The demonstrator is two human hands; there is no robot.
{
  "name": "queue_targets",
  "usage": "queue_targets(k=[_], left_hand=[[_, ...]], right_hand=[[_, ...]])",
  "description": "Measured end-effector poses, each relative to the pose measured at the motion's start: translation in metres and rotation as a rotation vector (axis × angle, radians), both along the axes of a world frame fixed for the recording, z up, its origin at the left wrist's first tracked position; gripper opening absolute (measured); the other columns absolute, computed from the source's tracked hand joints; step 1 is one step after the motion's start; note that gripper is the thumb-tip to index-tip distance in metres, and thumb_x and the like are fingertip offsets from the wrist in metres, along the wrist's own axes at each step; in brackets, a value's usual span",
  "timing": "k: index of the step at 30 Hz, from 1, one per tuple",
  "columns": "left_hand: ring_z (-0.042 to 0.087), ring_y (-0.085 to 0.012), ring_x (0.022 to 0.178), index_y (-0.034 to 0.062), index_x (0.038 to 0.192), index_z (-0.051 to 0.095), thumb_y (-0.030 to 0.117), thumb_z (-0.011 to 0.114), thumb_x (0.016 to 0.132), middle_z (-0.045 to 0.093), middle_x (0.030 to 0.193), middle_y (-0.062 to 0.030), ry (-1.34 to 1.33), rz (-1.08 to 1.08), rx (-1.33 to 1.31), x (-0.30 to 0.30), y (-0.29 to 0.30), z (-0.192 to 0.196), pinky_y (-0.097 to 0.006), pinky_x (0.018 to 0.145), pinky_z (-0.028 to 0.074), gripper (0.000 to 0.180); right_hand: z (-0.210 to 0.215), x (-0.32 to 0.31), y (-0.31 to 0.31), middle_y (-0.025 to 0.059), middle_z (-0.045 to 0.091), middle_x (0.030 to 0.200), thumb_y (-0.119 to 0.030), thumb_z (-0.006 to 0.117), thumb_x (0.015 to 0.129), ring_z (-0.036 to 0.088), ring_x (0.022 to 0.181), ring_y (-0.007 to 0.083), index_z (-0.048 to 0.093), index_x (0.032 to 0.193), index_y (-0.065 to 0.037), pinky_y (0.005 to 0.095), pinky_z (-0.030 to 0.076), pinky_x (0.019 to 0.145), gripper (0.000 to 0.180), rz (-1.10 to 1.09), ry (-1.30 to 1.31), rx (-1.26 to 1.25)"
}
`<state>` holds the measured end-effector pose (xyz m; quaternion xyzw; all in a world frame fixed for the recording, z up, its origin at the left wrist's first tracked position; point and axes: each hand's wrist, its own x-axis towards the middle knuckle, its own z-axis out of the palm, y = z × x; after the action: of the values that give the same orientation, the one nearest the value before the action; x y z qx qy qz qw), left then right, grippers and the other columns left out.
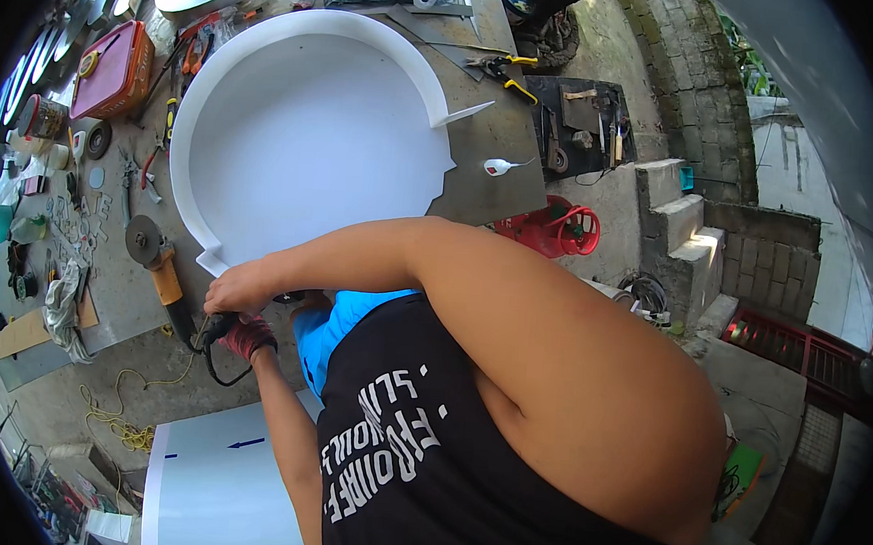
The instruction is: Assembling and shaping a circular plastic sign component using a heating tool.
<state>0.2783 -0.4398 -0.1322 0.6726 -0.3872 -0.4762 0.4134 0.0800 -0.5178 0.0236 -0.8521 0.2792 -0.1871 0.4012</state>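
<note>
Head view: gloved left hand (250,337) is gripping black cord (217,329) beside the grinder (166,281), right hand (241,289) unclear; likely light, bendy, grab thick end.

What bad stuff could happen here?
The grinder might get dragged off the table if the black cord by its handle snags. The right hand wears no glove, so the grinder's disc could hurt it. The white rim's free end could get bumped and bent.
</note>
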Motion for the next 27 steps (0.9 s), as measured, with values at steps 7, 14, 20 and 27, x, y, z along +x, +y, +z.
queue_targets(k=[7,14,20,27], left_hand=[[0.058,-0.0142,0.091,0.0014,0.111,0.064,0.002,0.069,0.091,0.059,0.104,0.0018,0.525,0.183,0.106,-0.006,-0.001,0.012,-0.035,0.083,0.052,0.020],[0.058,-0.0142,0.093,0.0053,0.110,0.058,-0.002,0.061,0.094,0.059,0.104,0.0011,0.388,0.180,0.015,-0.034,-0.005,0.038,-0.033,0.082,0.050,0.018],[0.062,-0.0149,0.093,0.0039,0.110,0.062,0.004,0.069,0.091,0.064,0.105,0.0003,-0.110,-0.019,0.070,-0.019,-0.006,0.032,-0.034,0.084,0.052,0.020],[0.071,-0.0331,0.098,0.0105,0.104,0.073,0.042,0.074,0.086,0.075,0.104,-0.0130,-0.889,-0.510,-0.044,-0.026,0.007,0.077,-0.046,0.082,0.055,0.036]], right_hand=[[-0.001,-0.004,-0.005,0.0139,0.067,0.107,-0.012,0.086,0.070,0.062,0.112,0.0378,0.060,0.103,-0.006,0.0488,0.051,0.093,0.042,0.036,0.019,-0.008],[0.001,-0.006,-0.006,0.0131,0.068,0.107,-0.011,0.084,0.070,0.064,0.110,0.0378,0.061,0.104,-0.007,0.0499,0.052,0.092,0.042,0.025,0.050,0.040],[0.010,-0.003,-0.008,0.0139,0.068,0.105,-0.011,0.084,0.068,0.064,0.109,0.0382,0.060,0.104,-0.006,0.0503,0.051,0.092,0.043,0.036,0.039,0.064],[0.017,-0.010,-0.003,0.0157,0.067,0.103,-0.007,0.082,0.069,0.063,0.109,0.0401,0.060,0.106,-0.007,0.0505,0.052,0.092,0.043,0.007,-0.037,0.116]])
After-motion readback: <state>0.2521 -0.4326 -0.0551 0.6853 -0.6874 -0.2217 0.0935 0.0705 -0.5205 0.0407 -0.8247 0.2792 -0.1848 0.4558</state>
